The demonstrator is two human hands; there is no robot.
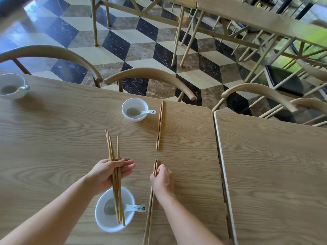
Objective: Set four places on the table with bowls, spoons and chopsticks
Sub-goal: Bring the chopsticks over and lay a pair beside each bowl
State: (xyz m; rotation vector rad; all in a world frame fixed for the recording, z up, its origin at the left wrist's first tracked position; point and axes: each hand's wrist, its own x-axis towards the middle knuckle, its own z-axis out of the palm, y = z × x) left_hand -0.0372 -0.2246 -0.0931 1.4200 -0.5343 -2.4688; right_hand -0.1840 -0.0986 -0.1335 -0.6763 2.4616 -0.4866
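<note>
Setting down chopsticks at the near place right now. The right hand point(163, 179) is pinched around the far end of a chopstick pair point(147, 214) that lies on the counter point(185, 156) just right of the near bowl point(106, 223), which has a spoon point(137, 208) in it. The pair's long axis runs straight away from the person, roughly in line with the other pair point(159, 124) already laid beside the far bowl point(134, 119).

The left hand point(104, 175) is curled around a loose bundle of spare chopsticks point(118, 147), tips fanned and pointing away, held just above the near bowl.

So two places look about done. A third bowl point(10, 80) sits well off to the far left with no chopsticks visible beside it, and I can't see a fourth. My guess is the next pair goes left. The left hand is nearer and the sticks already point the right way.
</note>
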